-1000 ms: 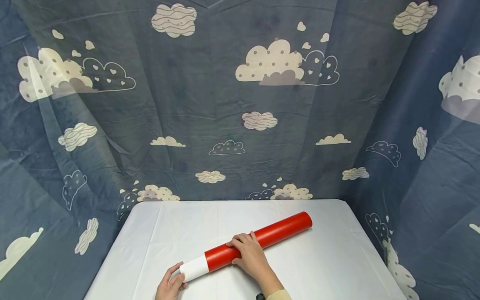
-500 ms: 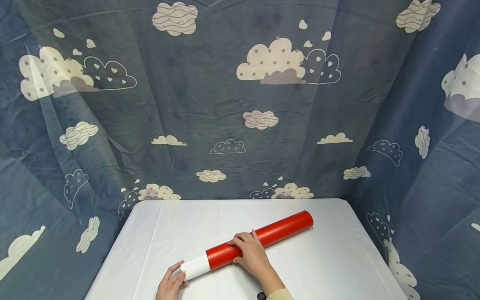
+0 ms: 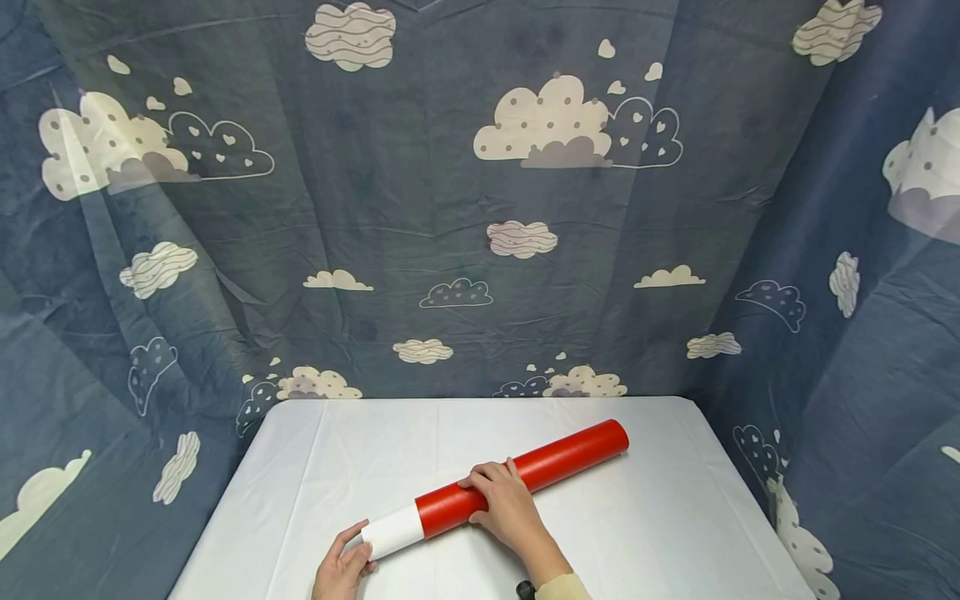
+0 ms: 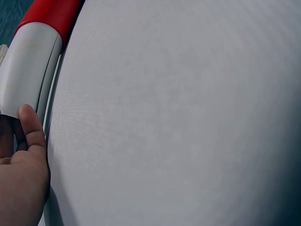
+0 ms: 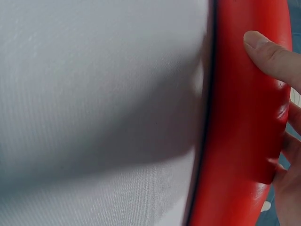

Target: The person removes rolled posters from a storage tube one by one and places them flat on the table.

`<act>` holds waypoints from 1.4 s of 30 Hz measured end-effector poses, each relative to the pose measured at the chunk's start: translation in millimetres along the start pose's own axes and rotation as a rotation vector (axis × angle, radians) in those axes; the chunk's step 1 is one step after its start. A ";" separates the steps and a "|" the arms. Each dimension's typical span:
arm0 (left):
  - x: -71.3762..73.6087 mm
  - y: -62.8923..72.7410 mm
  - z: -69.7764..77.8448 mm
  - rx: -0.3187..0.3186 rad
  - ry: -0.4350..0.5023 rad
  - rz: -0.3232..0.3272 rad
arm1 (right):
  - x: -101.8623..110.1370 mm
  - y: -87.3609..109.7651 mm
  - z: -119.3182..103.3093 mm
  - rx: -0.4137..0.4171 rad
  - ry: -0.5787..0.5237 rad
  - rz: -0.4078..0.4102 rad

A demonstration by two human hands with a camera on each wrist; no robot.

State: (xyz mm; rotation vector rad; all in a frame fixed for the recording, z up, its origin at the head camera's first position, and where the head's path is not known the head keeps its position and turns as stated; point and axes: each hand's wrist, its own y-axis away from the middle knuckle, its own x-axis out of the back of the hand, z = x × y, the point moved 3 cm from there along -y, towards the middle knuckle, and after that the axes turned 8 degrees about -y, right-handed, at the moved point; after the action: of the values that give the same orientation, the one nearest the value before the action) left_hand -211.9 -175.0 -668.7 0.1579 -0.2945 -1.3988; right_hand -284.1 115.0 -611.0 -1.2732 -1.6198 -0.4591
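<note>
A long red tube (image 3: pixel 572 457) lies slantwise over the white table, its far end to the upper right. From its lower left end sticks out a white roll (image 3: pixel 393 532), with a lengthwise edge along its side in the left wrist view. My left hand (image 3: pixel 342 567) pinches the white roll's outer end, thumb (image 4: pixel 29 117) on the near side and fingers at the end and far side. Around the red tube's middle, my right hand (image 3: pixel 507 505) grips from above; in the right wrist view its thumb (image 5: pixel 268 54) lies across the red surface.
A white cloth covers the table (image 3: pixel 667 517). Dark blue curtain fabric (image 3: pixel 375 200) with printed clouds hangs behind and at both sides. A black wrist device (image 3: pixel 526 590) and a pale sleeve (image 3: pixel 564 587) show at the right forearm.
The red tube and my right hand have shifted slightly to the upper right, and a bit more of the white roll shows. My left hand stays nearly in place at its end.
</note>
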 end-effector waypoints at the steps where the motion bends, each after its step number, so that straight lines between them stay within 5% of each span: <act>1: 0.2 0.1 0.2 -0.002 -0.002 0.000 | 0.4 0.2 0.5 -0.001 -0.001 0.000; 42: 0.1 1.7 -0.7 0.004 0.020 -0.021 | 16.9 3.8 29.2 -0.016 -0.066 0.023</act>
State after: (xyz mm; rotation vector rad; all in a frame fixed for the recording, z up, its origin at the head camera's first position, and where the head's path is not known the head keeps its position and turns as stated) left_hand -210.1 -174.9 -668.8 0.1780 -0.2800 -1.4165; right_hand -293.6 147.6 -610.4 -1.3295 -1.6574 -0.4206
